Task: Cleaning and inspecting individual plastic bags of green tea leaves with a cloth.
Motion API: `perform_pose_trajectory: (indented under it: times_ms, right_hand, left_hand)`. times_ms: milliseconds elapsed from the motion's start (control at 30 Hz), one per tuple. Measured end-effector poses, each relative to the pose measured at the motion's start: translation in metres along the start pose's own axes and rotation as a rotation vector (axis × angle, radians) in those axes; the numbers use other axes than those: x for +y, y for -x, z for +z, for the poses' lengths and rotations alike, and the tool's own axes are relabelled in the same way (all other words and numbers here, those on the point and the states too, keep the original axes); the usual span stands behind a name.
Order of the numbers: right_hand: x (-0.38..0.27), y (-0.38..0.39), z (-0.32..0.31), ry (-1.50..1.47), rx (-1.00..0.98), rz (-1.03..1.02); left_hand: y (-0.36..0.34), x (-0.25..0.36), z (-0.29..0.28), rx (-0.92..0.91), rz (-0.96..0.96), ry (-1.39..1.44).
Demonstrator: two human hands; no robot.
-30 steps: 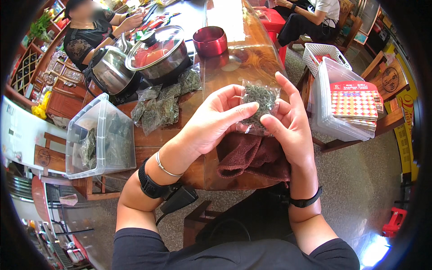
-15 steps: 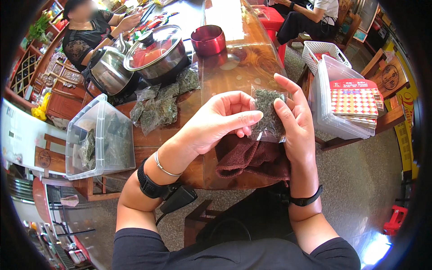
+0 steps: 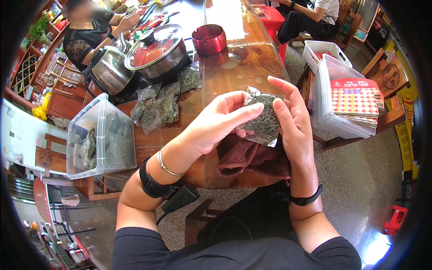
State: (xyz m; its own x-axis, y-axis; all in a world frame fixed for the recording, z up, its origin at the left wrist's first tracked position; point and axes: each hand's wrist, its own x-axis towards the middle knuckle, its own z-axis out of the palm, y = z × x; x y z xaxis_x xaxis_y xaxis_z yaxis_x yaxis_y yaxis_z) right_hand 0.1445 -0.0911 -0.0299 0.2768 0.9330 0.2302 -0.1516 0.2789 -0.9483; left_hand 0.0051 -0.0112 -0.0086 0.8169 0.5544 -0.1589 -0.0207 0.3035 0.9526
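Note:
A small clear plastic bag of dark green dried leaves (image 3: 263, 123) is up in front of me, above the table's near edge. My left hand (image 3: 218, 119) is closed on its left side, thumb on the front and fingers behind. At the bag's right edge, my right hand (image 3: 296, 128) touches it with the thumb, its index finger raised and the other fingers partly hidden behind. Below lies a crumpled brown cloth (image 3: 252, 159). More filled bags (image 3: 162, 108) are piled on the table to the left, beside a clear plastic bin (image 3: 101, 168) with similar bags inside.
A steel kettle (image 3: 110, 69), a glass-lidded pot (image 3: 159, 58) and a red metal bowl (image 3: 209, 40) stand farther back on the wooden table (image 3: 245, 63). To the right, a clear bin (image 3: 321, 96) holds red-and-white printed cards (image 3: 355, 101). Another person (image 3: 83, 36) sits at the far left.
The bag has tilted and shifted slightly left and down. My left thumb has moved higher onto its front, while my right thumb has slid toward its right edge.

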Motion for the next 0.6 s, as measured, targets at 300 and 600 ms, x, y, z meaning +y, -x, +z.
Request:
perform_pose_trajectory:
  times_ms: [300,600]
  right_hand:
    - [-0.001,0.002,0.002,0.068,-0.002,-0.011]
    - [-0.003,-0.001,0.003,0.147,-0.001,-0.015]
  left_hand:
    - [-0.004,-0.005,0.0,0.091,0.011,0.273]
    - [-0.007,-0.002,-0.004,0.08,0.025,0.397]
